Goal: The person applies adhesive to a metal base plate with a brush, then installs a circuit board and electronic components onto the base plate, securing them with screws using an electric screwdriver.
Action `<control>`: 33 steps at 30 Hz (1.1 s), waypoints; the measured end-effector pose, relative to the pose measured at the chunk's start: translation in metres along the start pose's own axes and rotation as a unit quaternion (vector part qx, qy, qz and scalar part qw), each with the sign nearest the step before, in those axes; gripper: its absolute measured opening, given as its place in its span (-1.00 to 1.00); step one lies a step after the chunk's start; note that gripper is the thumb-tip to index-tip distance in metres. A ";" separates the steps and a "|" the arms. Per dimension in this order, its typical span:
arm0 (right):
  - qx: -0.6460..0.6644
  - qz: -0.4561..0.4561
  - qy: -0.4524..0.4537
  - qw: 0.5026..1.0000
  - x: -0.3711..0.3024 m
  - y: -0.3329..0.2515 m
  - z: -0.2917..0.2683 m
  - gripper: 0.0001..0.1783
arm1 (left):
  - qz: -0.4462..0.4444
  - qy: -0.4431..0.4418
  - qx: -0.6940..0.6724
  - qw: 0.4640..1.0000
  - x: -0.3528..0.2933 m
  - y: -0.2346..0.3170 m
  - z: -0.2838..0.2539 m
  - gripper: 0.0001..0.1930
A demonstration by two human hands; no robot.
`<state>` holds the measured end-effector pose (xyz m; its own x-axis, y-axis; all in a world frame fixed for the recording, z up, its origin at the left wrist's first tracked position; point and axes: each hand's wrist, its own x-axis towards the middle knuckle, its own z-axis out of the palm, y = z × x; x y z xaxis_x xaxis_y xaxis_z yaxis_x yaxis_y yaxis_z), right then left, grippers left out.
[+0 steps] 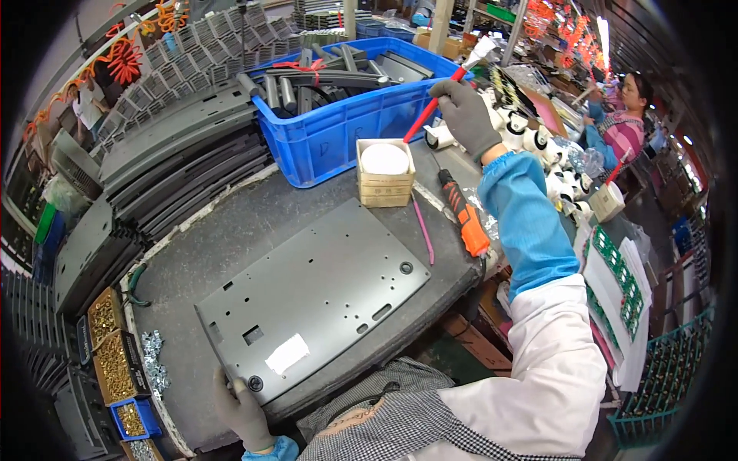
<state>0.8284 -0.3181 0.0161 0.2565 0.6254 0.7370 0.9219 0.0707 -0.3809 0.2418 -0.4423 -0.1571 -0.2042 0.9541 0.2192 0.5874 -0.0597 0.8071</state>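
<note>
A flat grey metal plate (319, 292) with punched holes and a white sticker lies on the dark worktable (231, 230). My left hand (242, 411), in a grey glove, grips the plate's near left corner beside a black grommet. My right hand (465, 115), also gloved, is raised over the far right of the table and holds a red-handled brush (453, 81) with white bristles pointing up. Just below the brush stands a small cardboard box (384, 173) holding a white round tub.
A blue crate (346, 134) of dark metal parts stands behind the box. An orange electric screwdriver (465, 215) and a pink stick (423, 227) lie at the right. Bins of brass screws (115, 361) sit at the left. Grey panels (177, 154) are stacked behind. Another person (623, 115) works far right.
</note>
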 end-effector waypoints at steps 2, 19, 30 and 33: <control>-0.011 -0.099 -0.002 0.995 0.008 0.004 0.026 -0.80 | 0.008 0.039 0.022 0.999 -0.005 -0.007 -0.003 -0.59; -0.011 0.116 -0.097 0.988 -0.096 0.053 -0.085 -0.66 | -0.042 -0.030 -0.060 0.997 0.000 -0.017 0.016 -0.54; -0.166 0.102 -0.198 0.961 -0.222 0.058 -0.183 -0.77 | -0.034 -0.020 -0.008 0.999 -0.010 0.045 0.007 -0.54; -0.280 0.067 -0.240 0.927 -0.251 0.079 -0.177 -0.73 | -0.052 -0.028 0.050 0.997 -0.015 0.062 -0.002 -0.51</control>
<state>0.8878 -0.6073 -0.1001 0.3444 0.8825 0.3203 0.9318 -0.3630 -0.0020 0.2801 -0.4606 -0.1091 -0.2253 0.9687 0.1041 0.6414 0.0670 0.7643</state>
